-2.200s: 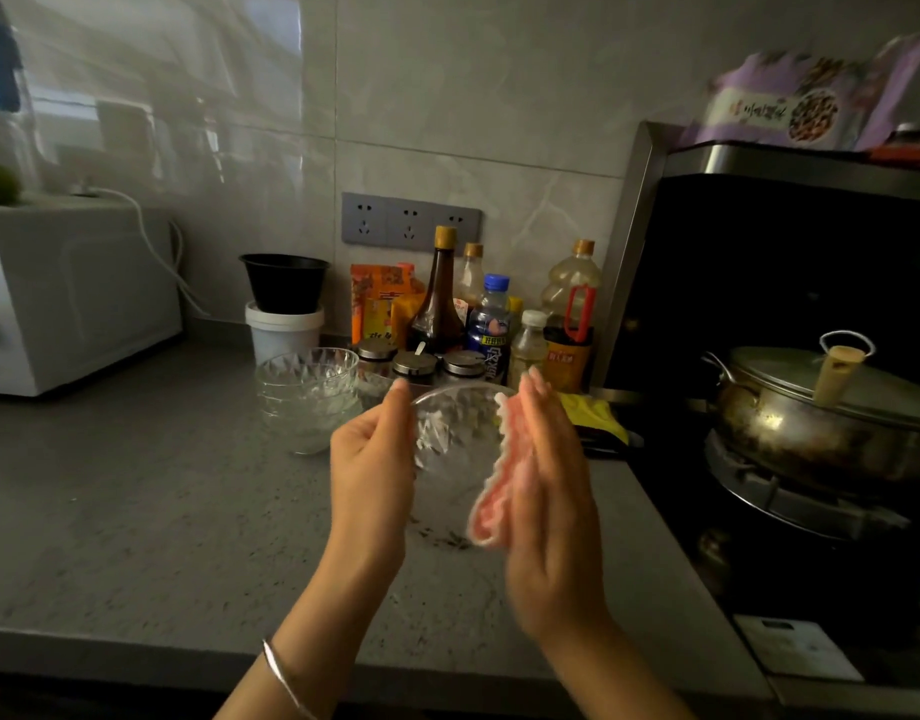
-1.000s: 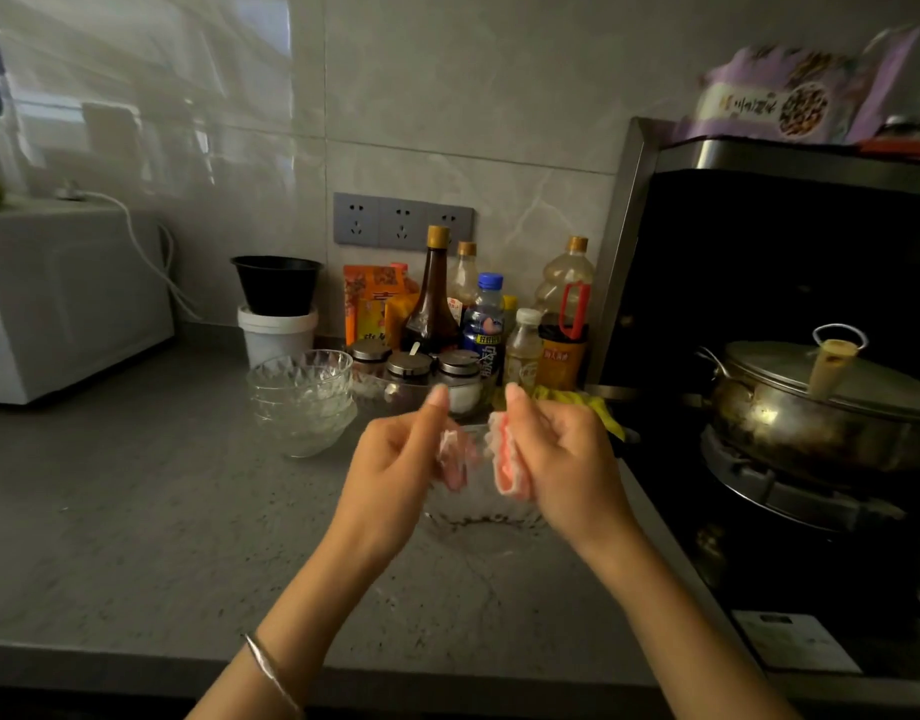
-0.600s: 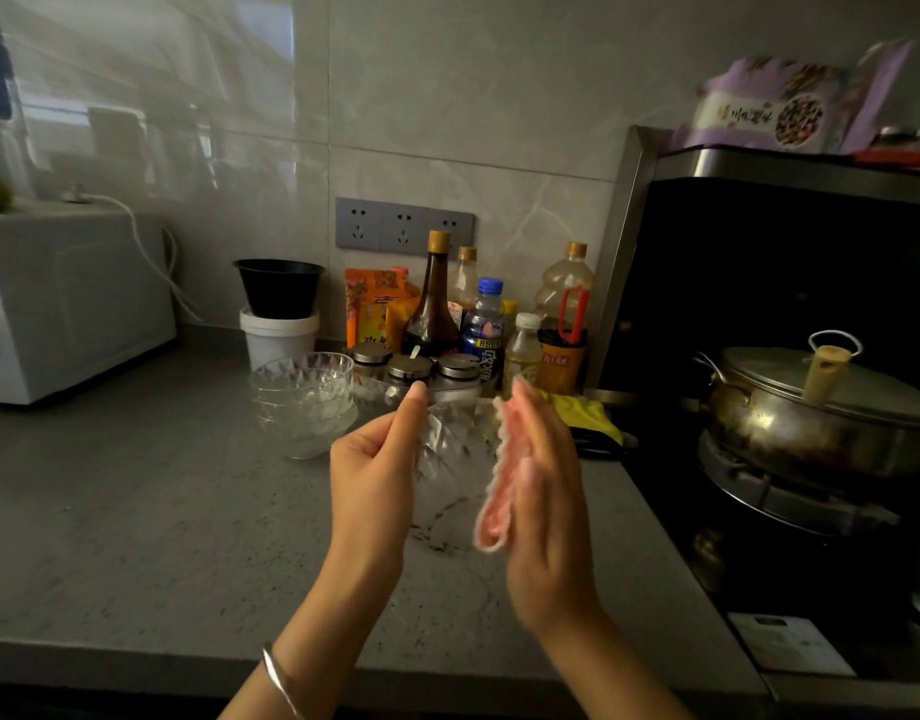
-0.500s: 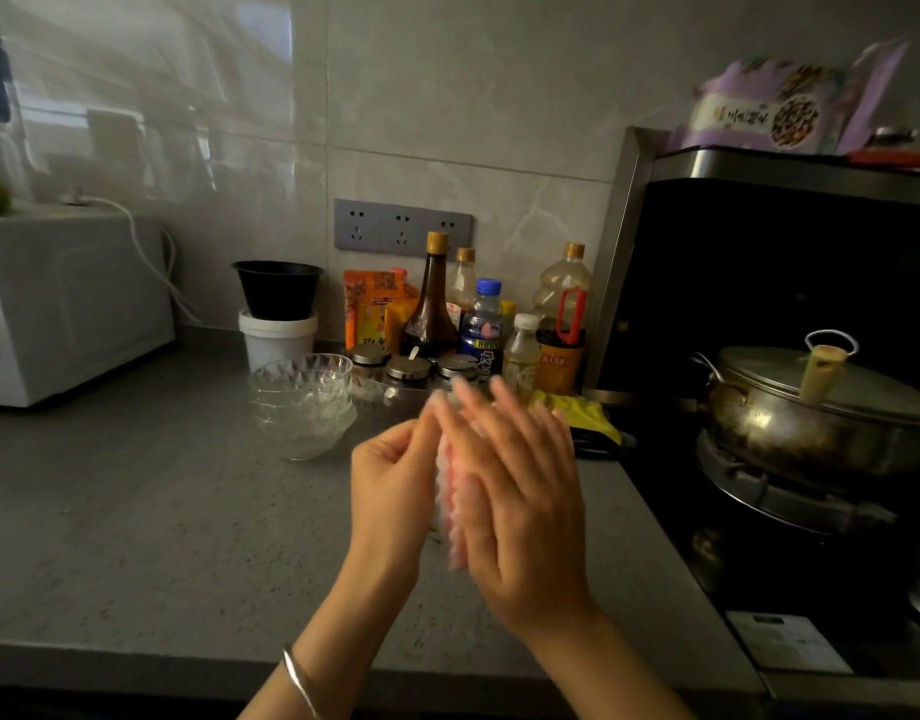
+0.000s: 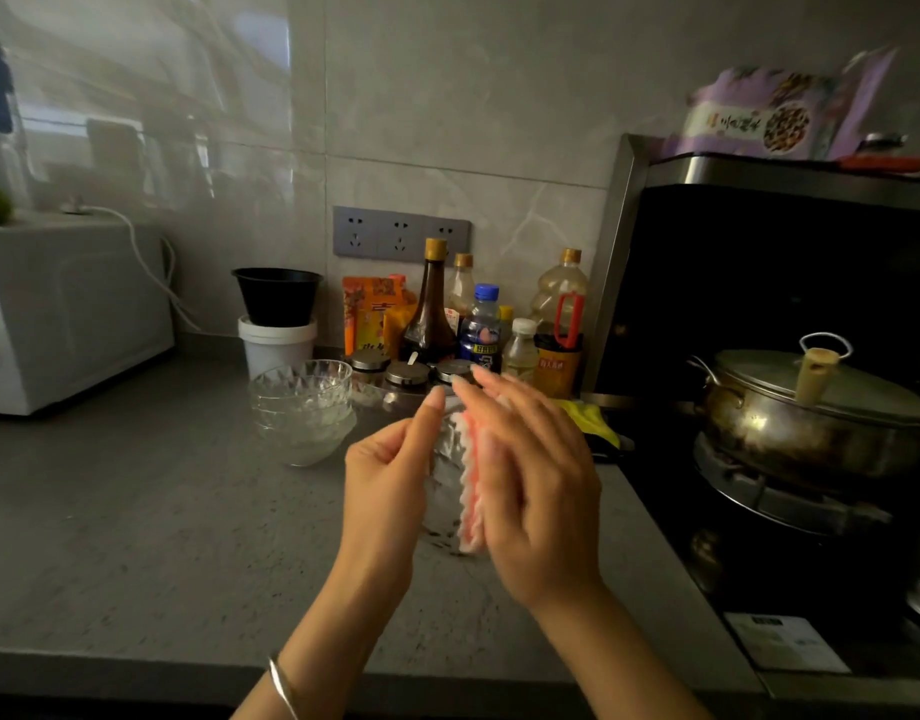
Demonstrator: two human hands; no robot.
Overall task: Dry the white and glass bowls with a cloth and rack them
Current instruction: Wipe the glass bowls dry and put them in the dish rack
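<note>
- Nearest: left hand [image 5: 382, 491] grips a glass bowl [image 5: 444, 483] tipped on edge above the counter [image 5: 136, 537], thumb up along its rim.
- Opposite: right hand [image 5: 538, 485], fingers straight, presses a pink cloth [image 5: 471, 491] flat on the bowl.
- Beyond, left of the hands: stack of glass bowls [image 5: 302, 410], upright.
- Behind the hands: spice jars [image 5: 408, 374], then sauce bottles [image 5: 431, 309].
- Right of the hands: lidded pot [image 5: 811, 423] on the stove.

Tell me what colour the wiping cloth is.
Pink with a white scalloped edge; the head view shows the cloth pressed to the glass bowl by the right hand.
</note>
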